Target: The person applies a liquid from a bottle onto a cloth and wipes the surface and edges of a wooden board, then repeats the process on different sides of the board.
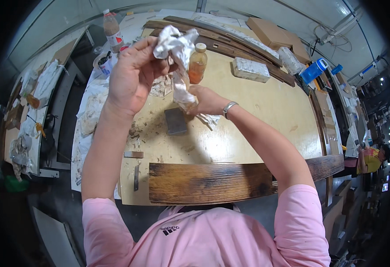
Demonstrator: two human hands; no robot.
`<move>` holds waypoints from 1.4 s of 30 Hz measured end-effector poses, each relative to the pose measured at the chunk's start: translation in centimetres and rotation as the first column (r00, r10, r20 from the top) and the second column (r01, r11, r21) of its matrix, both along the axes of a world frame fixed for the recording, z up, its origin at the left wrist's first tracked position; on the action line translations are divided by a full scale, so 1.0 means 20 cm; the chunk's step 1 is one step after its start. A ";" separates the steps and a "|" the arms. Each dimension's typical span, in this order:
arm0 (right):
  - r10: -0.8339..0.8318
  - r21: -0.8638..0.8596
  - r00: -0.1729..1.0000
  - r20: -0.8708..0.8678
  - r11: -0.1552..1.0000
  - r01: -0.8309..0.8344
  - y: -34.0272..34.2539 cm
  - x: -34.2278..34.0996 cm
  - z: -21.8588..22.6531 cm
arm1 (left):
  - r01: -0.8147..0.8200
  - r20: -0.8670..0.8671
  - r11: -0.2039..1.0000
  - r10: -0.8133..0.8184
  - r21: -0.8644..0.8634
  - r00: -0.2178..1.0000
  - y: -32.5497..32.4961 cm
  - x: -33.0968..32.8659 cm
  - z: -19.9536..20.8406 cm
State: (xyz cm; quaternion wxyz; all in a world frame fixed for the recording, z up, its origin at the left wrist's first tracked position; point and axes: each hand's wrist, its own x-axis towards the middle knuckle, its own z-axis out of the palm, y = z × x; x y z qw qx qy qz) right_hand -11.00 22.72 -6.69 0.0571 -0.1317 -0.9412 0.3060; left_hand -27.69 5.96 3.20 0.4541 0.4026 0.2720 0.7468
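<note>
My left hand [135, 73] is raised over the far left of the table, its fingers pinching the upper end of a crumpled white cloth or paper wipe [175, 42]. Lower down, my right hand [207, 100] is closed on the hanging, brown-stained end of the same wipe. Just behind stands a capped bottle of orange liquid [197, 66]. A grey rectangular block [176, 121] lies below the hands, and a loose white scrap [210, 121] is beside my right hand. Along the near edge rests a dark-stained wooden board [210, 181], partly covered by my right forearm.
Dark wooden strips [230, 48] lie across the back, with a white wrapped block [251, 70] before them. A blue container [314, 71] stands at the right. A thin metal strip [136, 178] and brown crumbs are at the left. Another person [372, 160] is far right.
</note>
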 end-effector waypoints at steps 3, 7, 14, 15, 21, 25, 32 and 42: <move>-0.026 -0.179 0.994 0.105 0.983 0.045 -0.05 -0.01 -0.01 | 0.064 0.057 0.989 -0.072 0.135 0.996 -0.02 -0.06 0.01; -0.069 -0.468 0.995 0.072 0.879 0.095 -0.02 0.00 -0.02 | 0.025 0.116 0.995 -0.036 0.095 0.993 -0.02 -0.18 -0.03; -0.269 -0.879 0.932 0.244 0.345 0.330 0.01 0.11 0.09 | -0.458 -0.686 0.831 0.134 -0.316 0.715 0.02 -0.01 -0.40; -0.270 -0.912 0.941 0.204 0.298 0.283 -0.03 0.11 0.16 | -0.472 -0.714 0.837 0.148 -0.279 0.684 0.00 0.01 -0.48; -0.285 -0.806 0.923 0.260 0.463 0.370 0.07 0.21 0.30 | -0.154 -0.374 0.879 -0.030 -0.452 0.927 -0.01 -0.01 -0.57; -0.302 -0.826 0.949 0.096 0.508 0.245 0.10 0.29 0.35 | -0.172 -0.177 0.874 0.100 -0.454 0.979 -0.02 -0.05 -0.59; -0.328 -0.560 0.846 0.420 0.640 0.526 0.19 0.33 0.38 | -0.189 -0.137 0.922 0.150 -0.339 0.979 -0.01 0.07 -0.49; -0.059 -0.015 0.991 -0.117 0.998 0.058 -0.04 0.12 0.11 | -0.117 -0.110 0.923 0.082 -0.368 0.991 0.00 0.08 -0.49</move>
